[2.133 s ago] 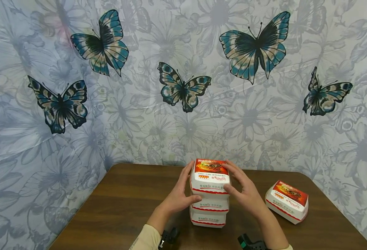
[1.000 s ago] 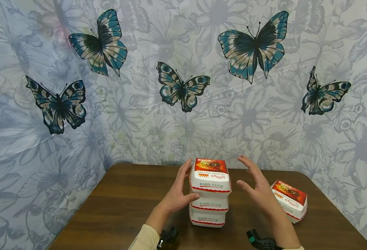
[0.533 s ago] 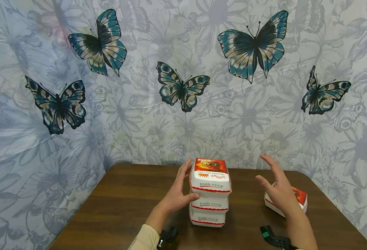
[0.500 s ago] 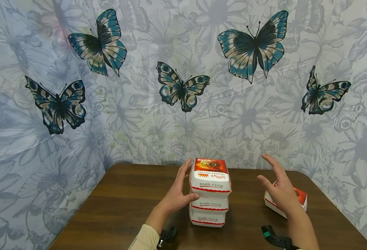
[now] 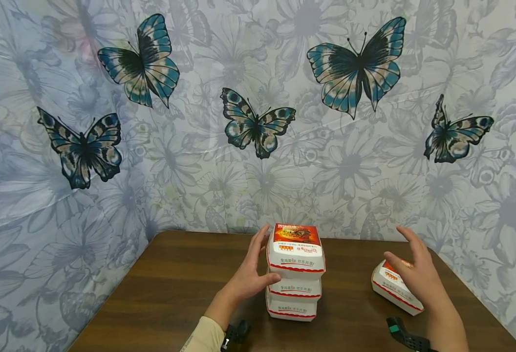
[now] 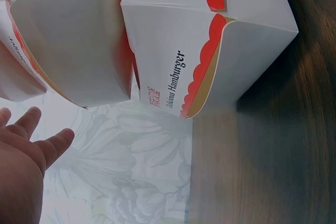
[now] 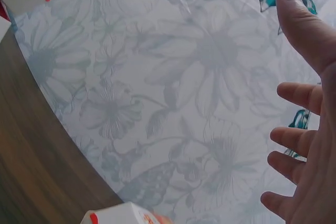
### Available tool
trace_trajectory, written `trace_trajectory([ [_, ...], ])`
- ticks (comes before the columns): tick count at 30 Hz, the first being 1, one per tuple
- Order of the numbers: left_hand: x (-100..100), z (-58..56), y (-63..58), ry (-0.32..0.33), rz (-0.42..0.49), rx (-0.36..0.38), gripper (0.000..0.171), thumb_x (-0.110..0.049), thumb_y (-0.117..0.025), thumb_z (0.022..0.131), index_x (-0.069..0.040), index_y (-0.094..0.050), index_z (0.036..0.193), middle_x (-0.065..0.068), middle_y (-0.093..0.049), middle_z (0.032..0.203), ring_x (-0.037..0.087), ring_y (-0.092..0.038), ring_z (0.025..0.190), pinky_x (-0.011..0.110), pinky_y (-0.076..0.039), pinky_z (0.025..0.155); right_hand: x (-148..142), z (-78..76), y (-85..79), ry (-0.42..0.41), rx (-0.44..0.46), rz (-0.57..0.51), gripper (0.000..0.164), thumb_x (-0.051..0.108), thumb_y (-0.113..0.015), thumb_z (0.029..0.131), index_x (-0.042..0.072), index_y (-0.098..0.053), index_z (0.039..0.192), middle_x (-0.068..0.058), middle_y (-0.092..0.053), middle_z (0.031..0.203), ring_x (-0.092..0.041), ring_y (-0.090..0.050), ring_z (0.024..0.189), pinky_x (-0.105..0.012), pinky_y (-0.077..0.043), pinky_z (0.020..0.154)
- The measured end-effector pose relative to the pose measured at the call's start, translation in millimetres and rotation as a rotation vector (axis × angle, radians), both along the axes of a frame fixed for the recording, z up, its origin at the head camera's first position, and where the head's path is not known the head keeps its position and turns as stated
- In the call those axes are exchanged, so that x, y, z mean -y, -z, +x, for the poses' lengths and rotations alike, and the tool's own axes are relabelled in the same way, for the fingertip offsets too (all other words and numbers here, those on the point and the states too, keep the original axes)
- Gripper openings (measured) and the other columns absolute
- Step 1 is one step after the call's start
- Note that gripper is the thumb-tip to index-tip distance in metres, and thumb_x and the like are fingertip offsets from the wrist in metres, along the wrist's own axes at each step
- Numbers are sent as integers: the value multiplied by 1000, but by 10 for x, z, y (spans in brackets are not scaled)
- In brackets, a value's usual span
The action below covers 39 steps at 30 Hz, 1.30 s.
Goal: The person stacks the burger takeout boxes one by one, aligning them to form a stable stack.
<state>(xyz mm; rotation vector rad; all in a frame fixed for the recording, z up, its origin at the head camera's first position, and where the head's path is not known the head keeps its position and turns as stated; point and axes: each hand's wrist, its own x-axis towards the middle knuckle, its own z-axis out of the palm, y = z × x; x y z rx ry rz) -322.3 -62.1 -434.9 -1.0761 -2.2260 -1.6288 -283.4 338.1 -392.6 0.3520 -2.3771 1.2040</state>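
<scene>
Three white hamburger boxes stand stacked at the middle of the table; the top box (image 5: 296, 249) has a red burger picture on its lid. Beside the stack's left side is my left hand (image 5: 250, 274), fingers extended and thumb in front; whether it touches the cardboard I cannot tell. The lowest hamburger box (image 6: 168, 45) shows its lettered side in the left wrist view. Over at the right, my right hand (image 5: 420, 274) hovers with spread fingers above a single hamburger box (image 5: 392, 288), covering its right part. Nothing is in that hand.
The brown wooden table (image 5: 187, 274) reaches back to a floral wall cloth (image 5: 240, 195) printed with butterflies. A dark wrist strap (image 5: 409, 337) sits on the right wrist, another device (image 5: 237, 333) at the left wrist. Bare tabletop lies between stack and single box.
My right hand has let go of the top box's right side and travelled right to the single box. My left hand has stayed by the stack, which has kept its place.
</scene>
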Motion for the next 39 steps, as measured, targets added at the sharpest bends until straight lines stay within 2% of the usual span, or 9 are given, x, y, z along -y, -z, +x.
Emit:
trace_trajectory([
  [2,4,4,0,-3,-1,11,107,-62,-71,83,-34,-2,161,6,-8,167,28,-21,152,69,-25,115,-49,-7,35,2,4,-1,75,22,-58,101,18,-14,162,-27,-7,164,-55,1,149,-84,-10,101],
  [5,12,5,1,-9,-1,21,108,-64,-70,83,-33,-2,161,4,-8,166,30,-21,152,69,-25,114,-100,-16,79,11,12,6,74,22,-57,102,16,-14,161,-28,-6,164,-58,0,147,-85,-11,100],
  [11,18,2,3,-13,1,4,111,-63,-70,83,-25,-2,162,6,-7,166,31,-22,152,68,-25,114,-184,-40,175,62,56,28,75,27,-56,102,8,-13,160,-34,-4,162,-64,1,144,-86,-10,98],
  [17,20,3,6,-18,7,-1,110,-64,-71,82,-28,-2,161,4,-7,167,29,-20,153,66,-23,117,-259,-79,288,162,54,66,71,32,-53,103,-4,-22,155,-42,-13,156,-66,-5,142,-83,-6,103],
  [20,20,6,3,-14,9,-3,110,-63,-71,83,-28,-2,161,7,-6,167,30,-19,153,67,-23,117,-302,-103,343,199,59,96,71,34,-52,102,-9,-23,152,-44,-18,153,-65,-10,140,-82,-3,104],
  [25,21,6,3,-11,6,9,111,-62,-71,83,-27,-1,161,8,-5,167,31,-19,153,68,-24,115,-373,-148,439,265,97,154,75,37,-53,102,-16,-24,147,-47,-25,145,-66,-21,132,-81,-10,100],
  [31,20,-2,15,-10,2,-5,110,-63,-71,83,-28,-1,161,9,-6,166,30,-19,153,68,-24,116,-402,-186,570,314,118,177,77,37,-57,99,-18,-28,144,-44,-31,140,-63,-28,126,-79,-16,96],
  [35,16,0,17,-12,4,-8,110,-62,-71,83,-30,-2,161,6,-6,167,27,-18,154,65,-23,118,-412,-195,611,328,152,195,81,42,-57,98,-17,-27,145,-47,-27,143,-64,-22,134,-80,-16,98],
  [39,13,-2,21,-9,9,-1,109,-61,-73,82,-32,-2,161,4,-5,167,26,-17,155,62,-23,119,-457,-193,634,329,263,187,88,50,-53,98,-14,-20,150,-50,-9,150,-67,-7,139,-81,-11,101],
])
